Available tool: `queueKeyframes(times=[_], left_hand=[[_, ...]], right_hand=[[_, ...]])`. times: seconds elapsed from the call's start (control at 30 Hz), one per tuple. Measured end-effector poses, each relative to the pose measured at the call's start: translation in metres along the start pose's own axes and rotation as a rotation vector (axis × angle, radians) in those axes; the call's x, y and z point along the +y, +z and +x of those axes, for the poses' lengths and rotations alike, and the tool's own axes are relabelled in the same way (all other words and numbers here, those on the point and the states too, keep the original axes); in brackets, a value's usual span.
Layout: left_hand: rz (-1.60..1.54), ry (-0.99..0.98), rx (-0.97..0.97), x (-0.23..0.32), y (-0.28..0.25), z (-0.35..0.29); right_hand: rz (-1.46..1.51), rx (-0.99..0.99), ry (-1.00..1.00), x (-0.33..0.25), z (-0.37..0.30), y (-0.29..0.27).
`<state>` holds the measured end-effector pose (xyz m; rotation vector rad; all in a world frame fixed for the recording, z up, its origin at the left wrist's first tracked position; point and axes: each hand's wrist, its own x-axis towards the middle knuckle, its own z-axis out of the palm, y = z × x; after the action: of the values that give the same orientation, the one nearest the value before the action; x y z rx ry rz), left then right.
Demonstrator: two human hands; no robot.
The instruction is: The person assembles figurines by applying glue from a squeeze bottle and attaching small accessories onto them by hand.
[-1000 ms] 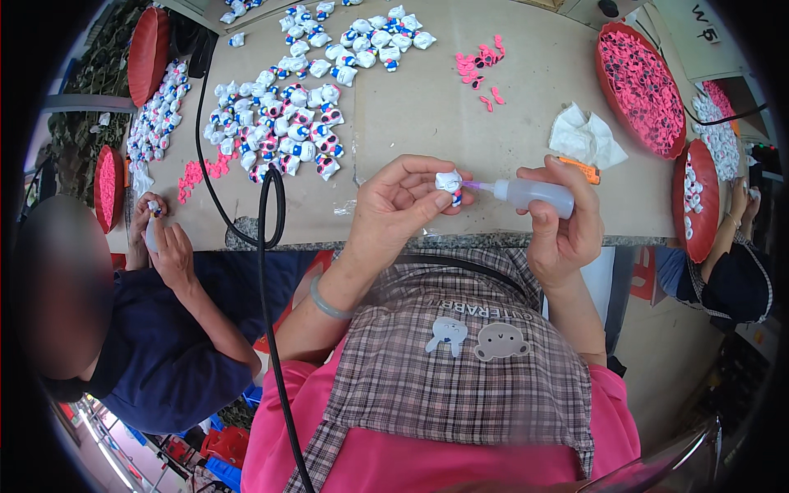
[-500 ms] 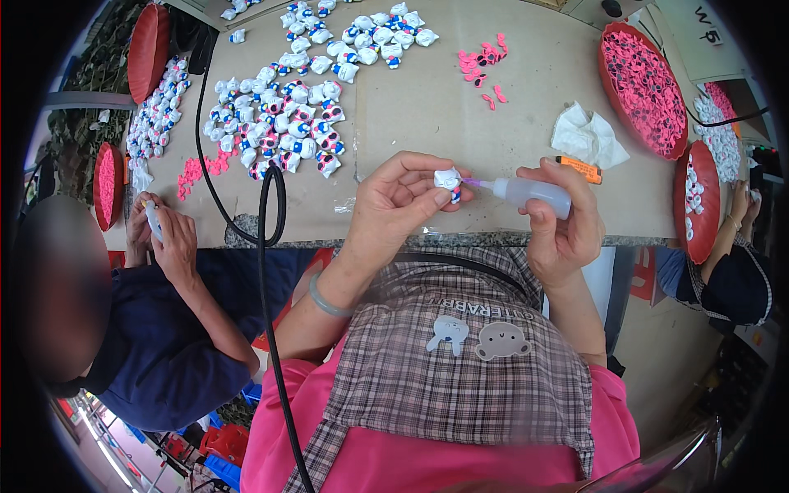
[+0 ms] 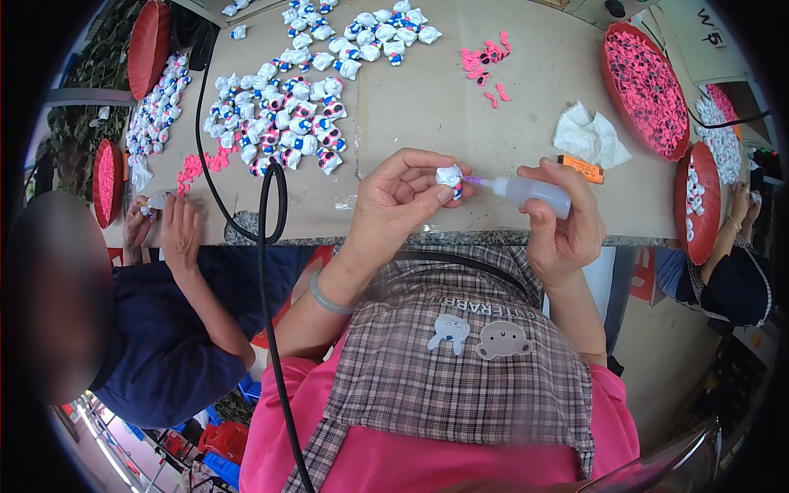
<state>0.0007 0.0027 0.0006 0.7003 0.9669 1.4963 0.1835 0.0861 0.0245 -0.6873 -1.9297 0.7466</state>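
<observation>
Pinched in the fingertips of my left hand (image 3: 409,187) is a small white-headed figurine (image 3: 449,176) with a blue and pink body. My right hand (image 3: 567,218) is closed around a translucent squeeze bottle (image 3: 536,195), tipped on its side. Its thin purple nozzle (image 3: 474,180) points left and reaches the side of the figurine's head; whether liquid comes out is too small to tell. Both hands are held just above the table's near edge. Beyond them lie several loose pink pieces (image 3: 486,59), shaped like little glasses or bows.
Many figurines (image 3: 283,123) cover the table's left half. A black cable (image 3: 263,205) loops down beside my left arm. To the right lie a crumpled tissue (image 3: 588,135), an orange box (image 3: 580,168) and a red tray (image 3: 608,90) of pink pieces. A co-worker's hand (image 3: 179,230) is at far left.
The figurine has turned in my left fingers, its head now rounder to view. My right hand and bottle stay almost still. The co-worker's hands at the left have moved apart.
</observation>
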Motion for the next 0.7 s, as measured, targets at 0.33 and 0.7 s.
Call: queueKeyframes(times=[0.33,0.7], left_hand=[[-0.012,-0.014,0.026,-0.0016,-0.0020,0.0012],[-0.011,-0.060,-0.005,-0.0026,-0.0006,0.0023]], right_hand=[[0.012,-0.022,-0.022,-0.0004,0.0019,0.0014],[0.051,-0.008,-0.003,0.0014,0.0000,0.0050]])
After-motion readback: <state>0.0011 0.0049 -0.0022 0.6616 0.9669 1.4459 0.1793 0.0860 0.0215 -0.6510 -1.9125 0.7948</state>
